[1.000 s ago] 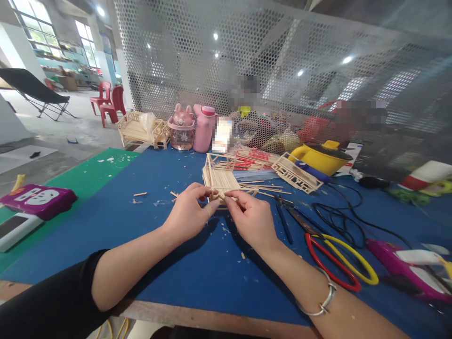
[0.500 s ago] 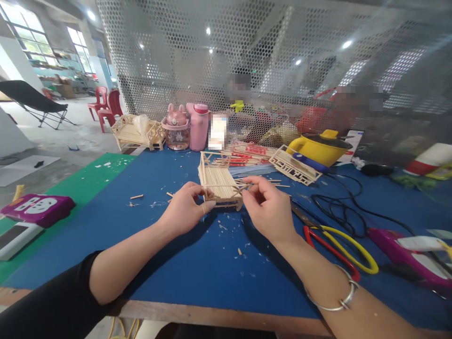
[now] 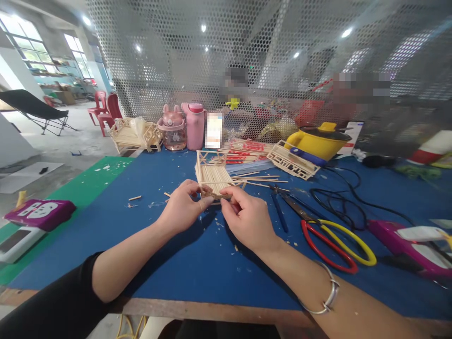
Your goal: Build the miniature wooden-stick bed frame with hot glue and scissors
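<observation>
Blue surface (image 3: 197,263), cluttered. My left hand (image 3: 181,209) and right hand (image 3: 247,219) each keep a pinched grip on the stick model bed (image 3: 212,176), near edge. Frame and slats built; near end unfinished, I judge.

Two hands at frame centre: left hand (image 3: 183,209), right hand (image 3: 247,221), both on one small stick model (image 3: 212,176). Three stick builds in all: that one, a finished bed model (image 3: 136,134) upper left, a flat stick frame (image 3: 293,165) right of centre. Two pink bottles (image 3: 192,125), one yellow pot (image 3: 319,141), two red chairs (image 3: 106,106), one pair of red-and-yellow-handled scissors (image 3: 335,242).
</observation>
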Demonstrator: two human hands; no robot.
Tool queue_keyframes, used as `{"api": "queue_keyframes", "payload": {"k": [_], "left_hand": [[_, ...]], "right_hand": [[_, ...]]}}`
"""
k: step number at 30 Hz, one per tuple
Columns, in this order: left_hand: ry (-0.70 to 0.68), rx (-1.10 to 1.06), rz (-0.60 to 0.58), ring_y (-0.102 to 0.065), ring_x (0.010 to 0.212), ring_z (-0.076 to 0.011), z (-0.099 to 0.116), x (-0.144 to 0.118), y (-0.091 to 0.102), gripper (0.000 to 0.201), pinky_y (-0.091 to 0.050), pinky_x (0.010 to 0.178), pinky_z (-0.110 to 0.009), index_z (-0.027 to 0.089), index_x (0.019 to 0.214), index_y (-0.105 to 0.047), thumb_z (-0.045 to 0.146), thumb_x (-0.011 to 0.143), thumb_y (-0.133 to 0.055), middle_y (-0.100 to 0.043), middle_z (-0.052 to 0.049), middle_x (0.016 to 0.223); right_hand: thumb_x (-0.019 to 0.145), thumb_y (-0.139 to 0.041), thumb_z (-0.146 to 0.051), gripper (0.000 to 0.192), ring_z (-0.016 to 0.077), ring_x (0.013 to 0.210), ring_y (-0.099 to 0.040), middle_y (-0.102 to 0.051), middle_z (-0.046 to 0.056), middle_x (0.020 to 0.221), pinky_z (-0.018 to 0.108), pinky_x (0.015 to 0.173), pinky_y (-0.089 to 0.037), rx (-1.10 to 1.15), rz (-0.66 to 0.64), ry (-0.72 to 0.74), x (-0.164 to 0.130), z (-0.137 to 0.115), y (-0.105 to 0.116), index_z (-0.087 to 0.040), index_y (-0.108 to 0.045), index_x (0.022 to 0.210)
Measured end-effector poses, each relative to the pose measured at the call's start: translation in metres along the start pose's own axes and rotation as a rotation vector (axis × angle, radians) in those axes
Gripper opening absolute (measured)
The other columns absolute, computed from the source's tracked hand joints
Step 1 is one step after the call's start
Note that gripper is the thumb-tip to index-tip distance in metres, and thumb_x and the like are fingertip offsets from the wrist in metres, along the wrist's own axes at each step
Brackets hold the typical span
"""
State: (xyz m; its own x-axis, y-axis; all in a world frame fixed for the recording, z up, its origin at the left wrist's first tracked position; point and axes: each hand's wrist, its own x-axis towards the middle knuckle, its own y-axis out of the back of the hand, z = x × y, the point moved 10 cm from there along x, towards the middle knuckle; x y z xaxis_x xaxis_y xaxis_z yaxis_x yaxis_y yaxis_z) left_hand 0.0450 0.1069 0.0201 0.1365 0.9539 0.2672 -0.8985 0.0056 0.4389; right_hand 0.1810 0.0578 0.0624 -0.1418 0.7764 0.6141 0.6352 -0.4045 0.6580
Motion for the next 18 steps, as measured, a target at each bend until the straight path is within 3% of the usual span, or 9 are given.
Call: {"api": "queue_keyframes", "payload": {"k": [10,18], "left_hand": [[-0.034,0.042,-0.007,-0.055,0.078,-0.0152,0.008,0.002,0.000,0.018,-0.041,0.074,-0.030,0.020,0.088,-0.070,0.032,0.079,-0.059,-0.055,-0.001,0.084],[-0.006,-0.021,-0.044,-0.055,0.074,-0.0136,0.002,-0.001,0.000,0.022,-0.043,0.071,-0.029,0.018,0.092,-0.069,0.032,0.078,-0.060,-0.055,-0.001,0.085]], "right_hand": [[0.084,-0.053,-0.023,0.022,0.0133,0.057,-0.060,-0.071,-0.001,0.071,0.024,0.057,-0.038,-0.047,-0.063,-0.013,0.008,0.001,-0.011,-0.024,-0.069,0.099],[0.083,-0.054,-0.023,0.021,0.0153,0.061,-0.064,-0.074,0.000,0.075,0.025,0.058,-0.040,-0.113,-0.053,-0.010,0.009,0.000,-0.012,-0.026,-0.071,0.095]]}}
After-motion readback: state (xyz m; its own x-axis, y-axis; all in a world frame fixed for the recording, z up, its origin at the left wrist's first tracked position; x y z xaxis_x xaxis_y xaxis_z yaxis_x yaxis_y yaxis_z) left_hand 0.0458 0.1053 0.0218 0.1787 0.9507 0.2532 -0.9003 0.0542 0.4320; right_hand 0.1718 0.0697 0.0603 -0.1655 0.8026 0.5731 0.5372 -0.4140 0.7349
